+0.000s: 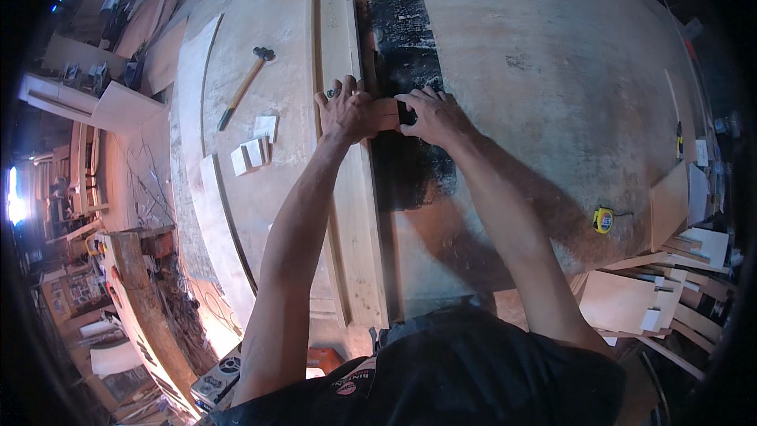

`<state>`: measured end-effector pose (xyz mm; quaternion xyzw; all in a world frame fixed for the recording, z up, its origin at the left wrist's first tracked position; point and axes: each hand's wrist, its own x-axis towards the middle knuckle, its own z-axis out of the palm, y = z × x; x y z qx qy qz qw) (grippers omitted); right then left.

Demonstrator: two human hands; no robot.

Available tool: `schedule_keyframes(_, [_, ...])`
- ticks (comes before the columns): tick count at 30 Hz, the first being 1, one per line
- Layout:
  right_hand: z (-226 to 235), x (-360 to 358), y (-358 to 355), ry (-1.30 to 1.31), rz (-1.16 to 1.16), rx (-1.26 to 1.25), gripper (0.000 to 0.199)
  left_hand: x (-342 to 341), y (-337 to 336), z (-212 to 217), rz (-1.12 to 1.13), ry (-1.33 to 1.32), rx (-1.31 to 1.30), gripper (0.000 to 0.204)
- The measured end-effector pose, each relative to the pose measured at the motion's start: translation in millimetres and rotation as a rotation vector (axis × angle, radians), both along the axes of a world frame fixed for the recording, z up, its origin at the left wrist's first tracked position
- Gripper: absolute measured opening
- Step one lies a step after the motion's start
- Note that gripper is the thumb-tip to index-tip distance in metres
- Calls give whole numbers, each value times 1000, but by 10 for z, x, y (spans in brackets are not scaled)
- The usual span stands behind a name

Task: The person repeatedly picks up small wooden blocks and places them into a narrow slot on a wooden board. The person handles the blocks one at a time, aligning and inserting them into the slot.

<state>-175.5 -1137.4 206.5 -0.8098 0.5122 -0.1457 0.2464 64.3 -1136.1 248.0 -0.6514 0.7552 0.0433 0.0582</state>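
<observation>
A small flat wooden block (385, 116) lies between my hands, at the right edge of a long wooden beam (347, 213). My left hand (345, 114) is bent over the beam, its fingers curled and its thumb side against the block. From the right, my right hand (436, 116) pinches the block's end between thumb and fingers. Part of the block is hidden under my left hand. Below and beside the hands, a black patch (406, 39) covers the pale tabletop (544, 102).
A hammer (243, 88) lies left of the beam, above several small white wood pieces (252, 154). A yellow tape measure (603, 220) sits at the right. A long thin strip (225, 221) runs along the left edge. Stacked board offcuts (623, 300) stand at the lower right.
</observation>
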Motion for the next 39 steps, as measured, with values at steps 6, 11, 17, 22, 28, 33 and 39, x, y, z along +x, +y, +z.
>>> schedule_keyframes(6, [-174, 20, -107, -38, -21, -23, 74, 80, -147, -117, 0, 26, 23, 78])
schedule_keyframes(11, [-206, 42, -185, -54, -18, -50, 76, 86, -197, -122, -9, 13, -33, 76])
schedule_keyframes(17, [-161, 47, -266, -37, -20, -33, 77, 24, -221, 60, 1, 27, 1, 39])
schedule_keyframes(22, [-155, 52, -336, -31, -20, 1, 77, 6, -283, 139, 0, 33, 51, 37])
schedule_keyframes(28, [-182, 73, -404, -58, -22, 17, 77, 53, -396, 30, 12, 17, 56, 67])
schedule_keyframes(33, [-186, 72, -420, -38, -40, -9, 77, 125, -460, -119, 7, 28, 28, 77])
schedule_keyframes(39, [-125, 31, -151, 7, -8, 37, 75, 95, -140, -189, -21, 50, -37, 82])
